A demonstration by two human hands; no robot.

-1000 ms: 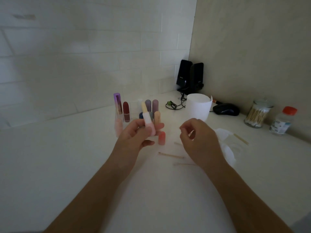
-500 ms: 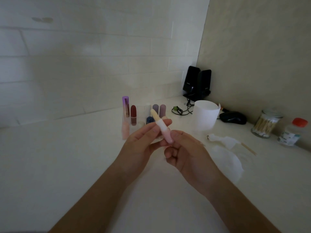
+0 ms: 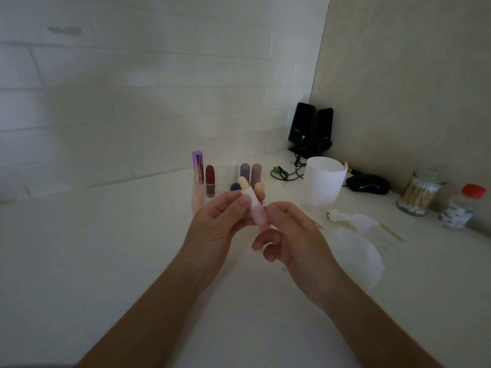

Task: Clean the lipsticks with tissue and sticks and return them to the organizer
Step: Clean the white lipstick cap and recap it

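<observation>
An uncapped lipstick (image 3: 252,203) with a pale cream tip and a pink base is held above the white counter by both hands. My left hand (image 3: 220,224) pinches its upper part between thumb and fingers. My right hand (image 3: 289,235) grips the pink base from the right. Behind them stands the clear organizer (image 3: 224,181) with several lipsticks: a tall purple one (image 3: 198,168), a dark red one (image 3: 210,179), two mauve ones (image 3: 250,172). A crumpled tissue (image 3: 350,220) and a flat cotton pad (image 3: 358,253) lie to the right, beside a wooden stick (image 3: 393,233).
A white cup (image 3: 324,181) stands behind the tissue. Further right are a glass jar of cotton swabs (image 3: 418,193) and a small bottle with a red cap (image 3: 462,207). Black speakers (image 3: 310,130), a cable (image 3: 285,172) and a black mouse (image 3: 368,184) sit in the corner.
My right hand moved left from the tissue area and took hold of the lipstick's pink base. The lipstick now points up with its cream tip exposed. The view shifted slightly.
</observation>
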